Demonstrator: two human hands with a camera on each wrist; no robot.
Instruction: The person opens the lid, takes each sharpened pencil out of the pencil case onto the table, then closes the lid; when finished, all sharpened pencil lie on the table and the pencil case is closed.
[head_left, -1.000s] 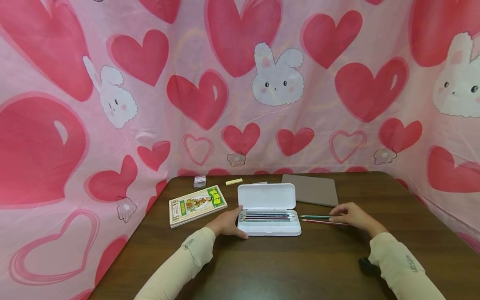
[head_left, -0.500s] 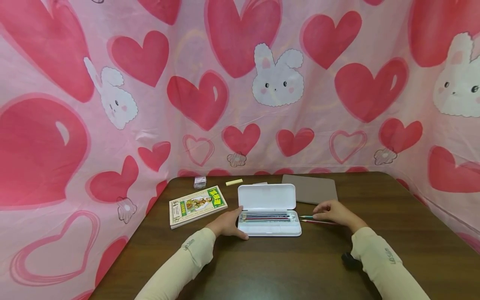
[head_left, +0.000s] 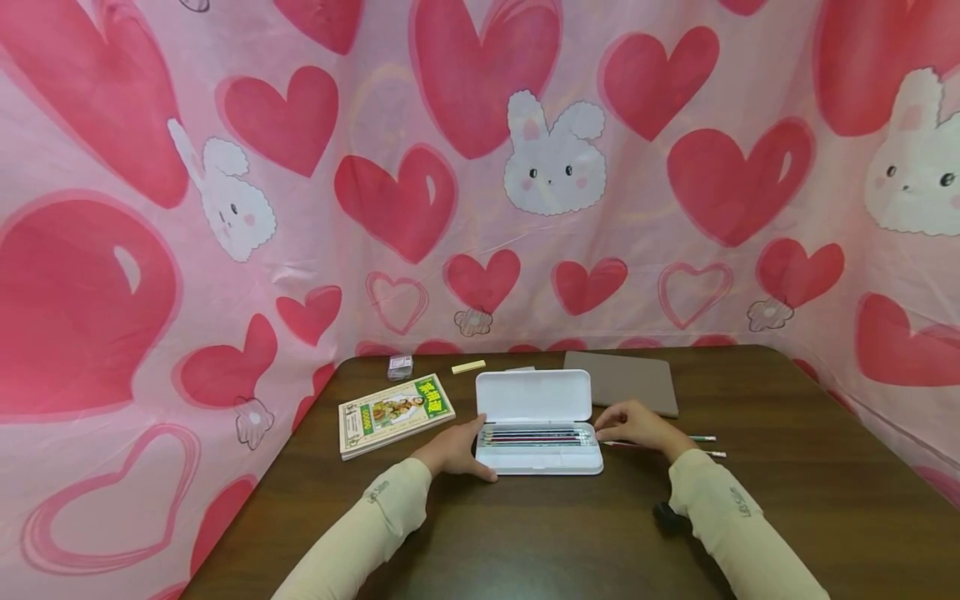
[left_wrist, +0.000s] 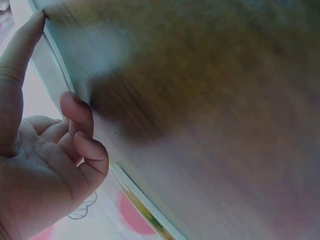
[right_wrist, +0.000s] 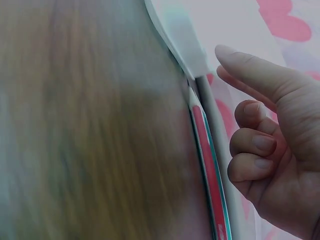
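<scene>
The white pencil case (head_left: pixel 501 461) stands with its lid up, and several pencils (head_left: pixel 536 436) lie in its back compartment. My left hand (head_left: pixel 453 447) holds the case's left end, thumb at the front corner and a finger near the hinge. At the opposite end is my right hand (head_left: pixel 639 427), fingertips right at the rim beside the pencils' eraser ends. In the right wrist view its thumb and index finger reach forward, the other fingers curl, and nothing shows between them. Beneath it a red pencil (right_wrist: pixel 209 165) and a green pencil (head_left: pixel 702 438) lie on the table, partly hidden.
A book with a green and yellow cover (head_left: pixel 396 415) lies left of the case. Behind are a small clear box (head_left: pixel 401 367), a yellow strip (head_left: pixel 468 366) and a flat grey-brown board (head_left: pixel 637 383). A heart-patterned cloth (head_left: pixel 480 200) hangs around the table.
My right hand has moved left along the green and red pencils to the case's right end, uncovering their eraser ends. The left hand and the case have stayed put.
</scene>
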